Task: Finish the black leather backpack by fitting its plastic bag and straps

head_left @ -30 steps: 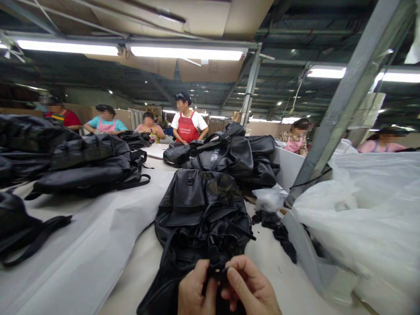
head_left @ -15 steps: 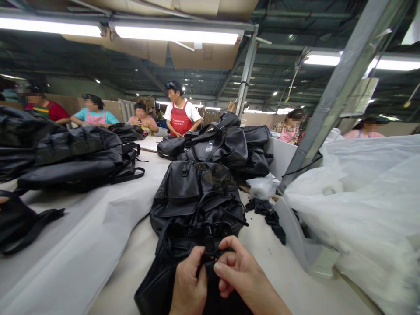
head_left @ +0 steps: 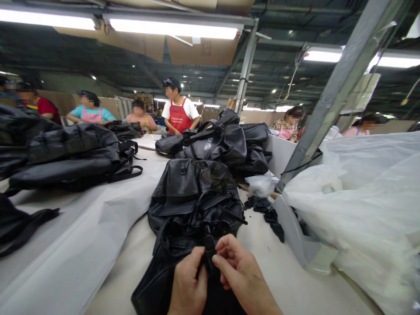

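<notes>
A black backpack (head_left: pixel 154 273) lies on the table right in front of me, with a dark strap (head_left: pixel 209 245) running up from its middle. My left hand (head_left: pixel 189 280) is closed on this strap, thumb on top. From the other side, my right hand (head_left: pixel 238 271) pinches the strap's edge between thumb and bent fingers. What exactly sits under the fingertips is dark and partly hidden. Just beyond, another black backpack (head_left: pixel 182 188) with a front pocket lies flat, touching the nearer one.
Black bags are heaped at the far middle (head_left: pixel 223 142) and on the left (head_left: pixel 72 153). Several dark strap pieces (head_left: pixel 269 214) lie beside a grey tray (head_left: pixel 302 240). A large white plastic bag (head_left: pixel 361 188) and a slanted metal post (head_left: pixel 334 87) stand right. Co-workers sit or stand behind.
My right hand has drawn in closer to the strap, its fingers now against the edge. The left hand keeps its hold. The view has shifted slightly.
</notes>
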Tool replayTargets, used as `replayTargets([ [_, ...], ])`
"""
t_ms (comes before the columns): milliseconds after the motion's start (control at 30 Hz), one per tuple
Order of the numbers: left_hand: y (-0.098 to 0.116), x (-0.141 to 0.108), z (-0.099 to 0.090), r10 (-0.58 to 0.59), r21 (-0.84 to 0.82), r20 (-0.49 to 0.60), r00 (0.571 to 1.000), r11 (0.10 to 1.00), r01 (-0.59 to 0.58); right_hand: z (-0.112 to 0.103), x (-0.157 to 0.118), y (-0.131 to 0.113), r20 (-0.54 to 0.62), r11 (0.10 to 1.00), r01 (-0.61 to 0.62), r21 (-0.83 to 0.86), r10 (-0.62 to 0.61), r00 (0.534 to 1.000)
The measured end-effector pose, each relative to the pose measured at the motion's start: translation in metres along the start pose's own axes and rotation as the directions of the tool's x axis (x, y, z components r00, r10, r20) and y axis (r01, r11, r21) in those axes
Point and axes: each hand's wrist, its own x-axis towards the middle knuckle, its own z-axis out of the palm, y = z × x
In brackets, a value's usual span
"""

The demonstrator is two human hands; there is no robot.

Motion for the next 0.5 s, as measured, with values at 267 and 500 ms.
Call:
replayTargets([
  [267,-0.007,-0.003,0.001,0.065,0.072,-0.042,0.997,0.995,-0.062,0.002,0.001,0.000,-0.057,0.992,-0.043,0.120,0.051,0.997],
  [500,-0.011,-0.003,0.002,0.115,0.087,-0.085,0.990,0.990,-0.108,-0.010,-0.006,0.016,0.077,0.968,-0.063,0.245,0.046,0.996],
])
